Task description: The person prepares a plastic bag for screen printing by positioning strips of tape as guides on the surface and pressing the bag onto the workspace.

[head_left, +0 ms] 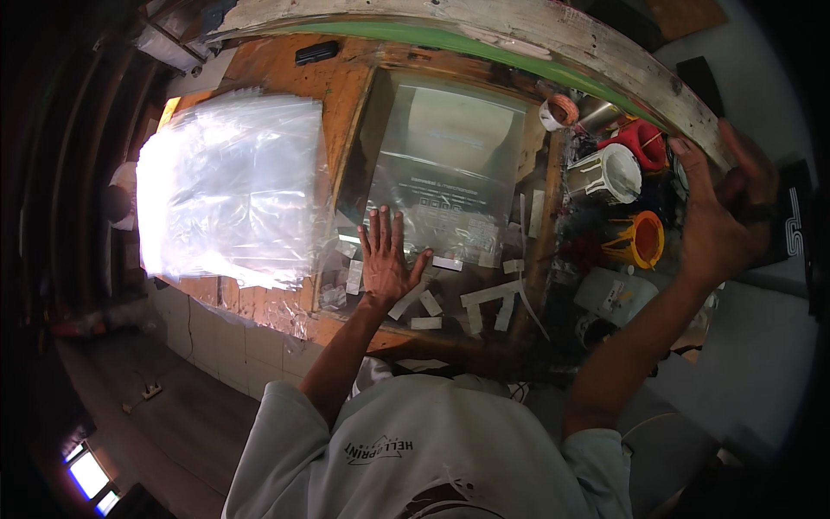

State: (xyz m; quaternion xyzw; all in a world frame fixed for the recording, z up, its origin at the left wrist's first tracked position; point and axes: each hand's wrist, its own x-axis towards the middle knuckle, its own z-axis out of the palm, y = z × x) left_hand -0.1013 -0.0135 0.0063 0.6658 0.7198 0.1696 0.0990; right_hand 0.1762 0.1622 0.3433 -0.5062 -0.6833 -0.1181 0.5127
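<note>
My left hand (386,259) lies flat with its fingers spread, over the lower left edge of a clear printed plastic bag (450,186). The bag rests on a glass-like panel set into the wooden table (350,65), with strips of whitish tape (484,294) stuck around its lower and right sides. At the right, my right hand (722,212) is raised and grips the near end of a long wooden frame (596,52). Its thumb and fingers sit on either side of the wood. A green strip (415,39) runs along the frame's underside.
A thick stack of clear plastic bags (233,190) covers the table's left part, glaring in the light. A small black object (316,53) lies behind it. To the right stand paint-smeared containers: white (618,173), red (644,143) and yellow (647,240), with a pale jerrycan (616,294) nearer.
</note>
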